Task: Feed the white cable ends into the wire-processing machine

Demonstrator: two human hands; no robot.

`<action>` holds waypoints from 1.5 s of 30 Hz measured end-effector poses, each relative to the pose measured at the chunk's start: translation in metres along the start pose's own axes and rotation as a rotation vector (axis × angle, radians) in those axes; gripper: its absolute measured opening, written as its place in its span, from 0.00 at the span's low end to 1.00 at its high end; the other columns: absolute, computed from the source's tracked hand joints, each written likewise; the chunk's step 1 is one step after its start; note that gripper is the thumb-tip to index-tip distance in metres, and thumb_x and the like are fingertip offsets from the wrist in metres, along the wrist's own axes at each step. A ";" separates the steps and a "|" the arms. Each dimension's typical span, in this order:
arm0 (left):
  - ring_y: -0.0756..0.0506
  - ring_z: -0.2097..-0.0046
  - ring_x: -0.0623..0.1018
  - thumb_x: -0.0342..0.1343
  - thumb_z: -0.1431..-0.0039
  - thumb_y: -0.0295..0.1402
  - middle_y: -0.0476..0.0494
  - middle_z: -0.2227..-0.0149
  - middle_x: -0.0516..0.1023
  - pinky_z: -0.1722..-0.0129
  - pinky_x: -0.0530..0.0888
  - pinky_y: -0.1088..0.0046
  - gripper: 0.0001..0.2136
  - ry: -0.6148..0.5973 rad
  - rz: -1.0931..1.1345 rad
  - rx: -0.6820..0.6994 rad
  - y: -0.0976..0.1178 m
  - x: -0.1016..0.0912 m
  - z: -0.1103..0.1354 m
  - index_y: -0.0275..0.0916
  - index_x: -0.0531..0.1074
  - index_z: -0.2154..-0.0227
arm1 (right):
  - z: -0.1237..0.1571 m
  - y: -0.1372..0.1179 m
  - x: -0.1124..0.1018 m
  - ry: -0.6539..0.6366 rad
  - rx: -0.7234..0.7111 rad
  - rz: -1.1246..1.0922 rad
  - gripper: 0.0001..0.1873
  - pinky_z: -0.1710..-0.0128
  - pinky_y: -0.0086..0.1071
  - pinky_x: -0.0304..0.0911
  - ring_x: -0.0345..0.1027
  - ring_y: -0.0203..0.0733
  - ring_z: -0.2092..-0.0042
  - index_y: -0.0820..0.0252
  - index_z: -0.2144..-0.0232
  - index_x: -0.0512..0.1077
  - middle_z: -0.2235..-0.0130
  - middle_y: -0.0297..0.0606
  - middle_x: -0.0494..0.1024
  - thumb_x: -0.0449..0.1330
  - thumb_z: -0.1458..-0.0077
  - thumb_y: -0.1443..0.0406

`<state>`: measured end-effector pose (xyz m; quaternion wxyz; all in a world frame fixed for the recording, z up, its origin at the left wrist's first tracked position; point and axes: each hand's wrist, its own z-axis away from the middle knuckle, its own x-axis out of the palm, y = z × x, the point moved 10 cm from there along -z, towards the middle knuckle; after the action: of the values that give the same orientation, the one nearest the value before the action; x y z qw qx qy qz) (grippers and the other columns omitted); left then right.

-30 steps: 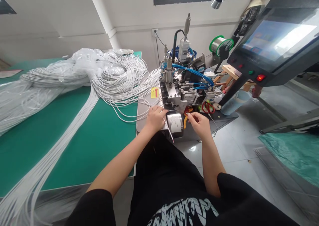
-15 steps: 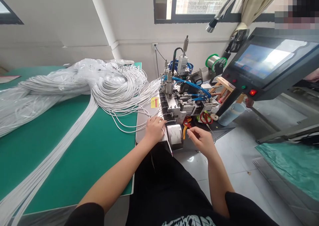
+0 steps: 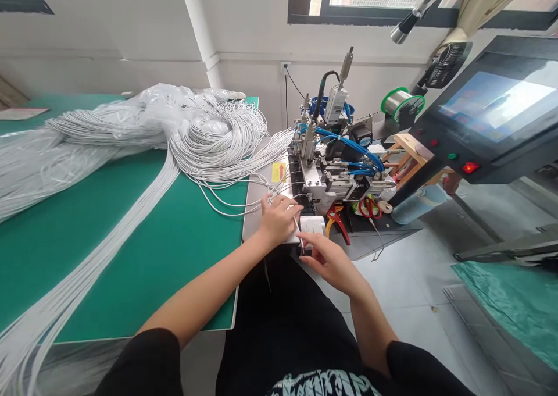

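Note:
My left hand (image 3: 276, 220) rests on the grey plate at the front of a small machine (image 3: 333, 163), fingers curled round a thin white cable (image 3: 298, 231) that sticks out toward me. My right hand (image 3: 326, 259) is just below and right of it, thumb and fingers pinched at the cable's free end, beside the white motor block (image 3: 314, 225). More white cable ends lie across the plate by my left fingers.
A big bundle of white cables (image 3: 183, 134) spreads over the green table (image 3: 122, 250). Orange pliers (image 3: 335, 217) and red scissors (image 3: 370, 205) lie by the machine. A touchscreen console (image 3: 488, 114) with a red button stands right; a solder spool (image 3: 399, 100) behind.
My right hand has moved left from the pliers area to the cable end under my left hand. The camera view has shifted slightly.

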<state>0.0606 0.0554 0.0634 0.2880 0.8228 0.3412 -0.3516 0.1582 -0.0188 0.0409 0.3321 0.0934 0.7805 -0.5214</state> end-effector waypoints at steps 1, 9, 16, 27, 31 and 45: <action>0.44 0.54 0.74 0.51 0.37 0.30 0.47 0.59 0.79 0.44 0.52 0.54 0.09 0.001 0.013 0.009 0.001 -0.001 -0.001 0.45 0.76 0.61 | -0.002 -0.003 0.000 0.029 -0.041 -0.018 0.18 0.68 0.29 0.64 0.65 0.35 0.71 0.50 0.47 0.69 0.59 0.37 0.74 0.55 0.40 0.64; 0.50 0.61 0.76 0.48 0.34 0.33 0.50 0.64 0.80 0.44 0.57 0.63 0.09 -0.039 0.102 0.265 0.005 -0.003 -0.011 0.44 0.74 0.58 | -0.008 0.033 -0.063 0.612 0.060 -0.178 0.09 0.61 0.33 0.66 0.72 0.42 0.62 0.56 0.59 0.76 0.63 0.39 0.78 0.57 0.40 0.63; 0.51 0.68 0.75 0.47 0.33 0.30 0.51 0.71 0.78 0.52 0.61 0.67 0.10 0.049 0.094 0.336 0.007 -0.006 -0.006 0.42 0.74 0.65 | -0.017 0.074 -0.071 0.765 0.334 -0.317 0.17 0.72 0.30 0.63 0.68 0.39 0.72 0.62 0.63 0.78 0.69 0.40 0.79 0.61 0.46 0.54; 0.50 0.67 0.74 0.47 0.36 0.26 0.51 0.70 0.77 0.58 0.59 0.67 0.11 0.041 0.087 0.250 -0.006 0.005 -0.008 0.43 0.74 0.63 | -0.043 0.098 -0.056 0.431 0.406 -0.577 0.20 0.81 0.26 0.50 0.53 0.28 0.80 0.63 0.61 0.78 0.71 0.39 0.76 0.62 0.47 0.52; 0.49 0.67 0.73 0.48 0.39 0.25 0.50 0.71 0.75 0.56 0.58 0.66 0.12 -0.005 0.085 0.232 -0.006 0.007 -0.009 0.45 0.74 0.58 | -0.040 0.104 -0.068 0.423 0.442 -0.278 0.20 0.71 0.31 0.62 0.68 0.40 0.72 0.63 0.65 0.78 0.68 0.43 0.79 0.63 0.50 0.52; 0.45 0.61 0.70 0.50 0.41 0.25 0.47 0.68 0.73 0.54 0.58 0.62 0.14 -0.109 0.018 0.179 -0.012 0.023 -0.008 0.47 0.75 0.59 | -0.055 0.116 -0.053 0.341 0.369 -0.157 0.17 0.73 0.28 0.51 0.54 0.35 0.75 0.58 0.78 0.63 0.79 0.29 0.61 0.56 0.46 0.54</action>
<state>0.0662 0.0761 0.0476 0.2348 0.8279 0.2847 -0.4223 0.2323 0.0911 -0.0010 0.1316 0.1780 0.7218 -0.6557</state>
